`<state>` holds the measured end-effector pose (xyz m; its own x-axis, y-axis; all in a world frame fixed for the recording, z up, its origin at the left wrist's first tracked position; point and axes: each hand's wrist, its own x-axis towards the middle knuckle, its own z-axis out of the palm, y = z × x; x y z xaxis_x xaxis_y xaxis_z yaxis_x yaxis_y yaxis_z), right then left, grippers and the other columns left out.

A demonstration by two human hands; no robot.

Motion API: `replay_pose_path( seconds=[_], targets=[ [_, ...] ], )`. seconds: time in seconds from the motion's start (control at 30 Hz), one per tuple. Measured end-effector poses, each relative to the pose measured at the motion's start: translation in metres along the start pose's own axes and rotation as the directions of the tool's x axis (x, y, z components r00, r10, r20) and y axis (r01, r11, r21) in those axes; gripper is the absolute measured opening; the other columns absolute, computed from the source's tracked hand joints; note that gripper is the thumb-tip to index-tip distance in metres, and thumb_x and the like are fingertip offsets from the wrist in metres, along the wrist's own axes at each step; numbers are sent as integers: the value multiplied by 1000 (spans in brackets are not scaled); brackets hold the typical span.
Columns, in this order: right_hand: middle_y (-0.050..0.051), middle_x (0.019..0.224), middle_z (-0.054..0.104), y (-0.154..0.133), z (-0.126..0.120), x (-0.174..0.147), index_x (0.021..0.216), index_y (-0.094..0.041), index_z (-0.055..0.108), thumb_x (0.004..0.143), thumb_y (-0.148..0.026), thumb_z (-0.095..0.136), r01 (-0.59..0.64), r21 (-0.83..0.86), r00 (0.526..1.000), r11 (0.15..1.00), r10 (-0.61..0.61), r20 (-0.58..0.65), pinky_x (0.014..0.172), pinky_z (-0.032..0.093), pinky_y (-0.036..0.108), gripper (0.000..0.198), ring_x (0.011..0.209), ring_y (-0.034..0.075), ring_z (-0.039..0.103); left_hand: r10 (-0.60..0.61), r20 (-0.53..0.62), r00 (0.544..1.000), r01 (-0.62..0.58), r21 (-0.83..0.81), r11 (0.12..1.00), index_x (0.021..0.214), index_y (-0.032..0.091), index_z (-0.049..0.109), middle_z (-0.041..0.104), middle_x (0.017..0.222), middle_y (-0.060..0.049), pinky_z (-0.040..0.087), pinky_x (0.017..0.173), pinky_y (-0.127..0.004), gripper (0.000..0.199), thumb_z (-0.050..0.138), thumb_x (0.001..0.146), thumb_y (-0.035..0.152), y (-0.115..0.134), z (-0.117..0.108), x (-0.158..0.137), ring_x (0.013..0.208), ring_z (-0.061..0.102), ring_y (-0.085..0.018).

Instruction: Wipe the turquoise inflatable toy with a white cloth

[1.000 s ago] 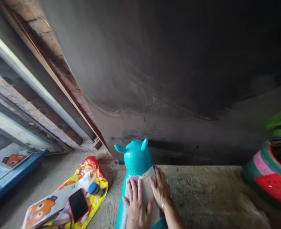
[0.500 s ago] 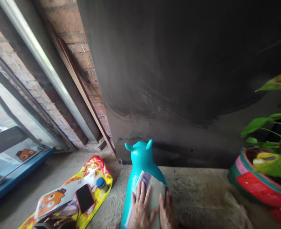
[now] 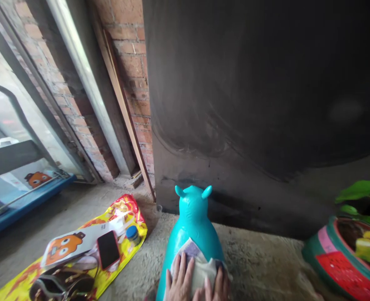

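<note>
Glass [image 3: 6, 125] fills your far left, with a blue ledge [image 3: 24, 202] under it bearing an orange cartoon print. Nearer, on the concrete floor [image 3: 260, 259], lies a yellow bag [image 3: 122, 234], and on it a white box [image 3: 78, 244] with the same orange figure, a phone [image 3: 108, 255] face up with a red rim, and a small blue-capped bottle [image 3: 132, 234] just beside the phone. A dark strapped thing sits at the bag's near end, too dim to name. Behind stands brick wall [image 3: 131, 62] with a plank [image 3: 122, 104] leaning on it, then a broad dark panel [image 3: 250, 104]. Straight ahead of you is the teal toy [image 3: 192, 221], an eared animal shape standing upright on the floor close to the panel's foot, its long axis rising from your hands up to the head, the head facing away from you. Your left hand [image 3: 180, 284] lies flat, fingers spread, on a pale cloth [image 3: 200, 267] spread over the toy's back; your right hand [image 3: 218, 288] presses the same cloth just beside it, fingers close together. Both palms are open and pressing, not closed around anything, and the two hands nearly touch. The toy lies directly under and ahead of both hands, with the left reaching a little higher up its back, so it is the nearer to the head. To your far right a painted pot [image 3: 329, 259], red and green, holds a plant [image 3: 360, 192] and stands well apart from the toy.
</note>
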<state>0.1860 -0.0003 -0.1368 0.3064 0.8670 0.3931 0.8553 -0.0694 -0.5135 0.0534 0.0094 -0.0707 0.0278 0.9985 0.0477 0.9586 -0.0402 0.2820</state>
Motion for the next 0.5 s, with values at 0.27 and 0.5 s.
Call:
replay_pose_path(
  seconds=[0.27, 0.5],
  targets=[
    [21, 145, 34, -40, 41, 132, 149, -17, 2, 94, -52, 31, 149, 137, 982, 979, -163, 96, 92, 45, 61, 72, 130, 37, 39, -147, 18, 989, 148, -115, 982, 146, 16, 13, 6, 157, -11, 22, 112, -60, 68, 34, 90, 48, -2, -9, 90, 145, 5, -29],
    [16, 155, 3, -78, 28, 181, 149, -14, 1, 95, -37, 40, 429, 193, 903, 883, -424, -65, 105, 39, 55, 70, 141, 34, 13, -157, -72, 985, 123, -340, 932, 147, 19, -6, 0, 158, -9, 16, 117, -55, 71, 28, 93, 48, -1, -9, 123, 145, 2, -25]
  ],
)
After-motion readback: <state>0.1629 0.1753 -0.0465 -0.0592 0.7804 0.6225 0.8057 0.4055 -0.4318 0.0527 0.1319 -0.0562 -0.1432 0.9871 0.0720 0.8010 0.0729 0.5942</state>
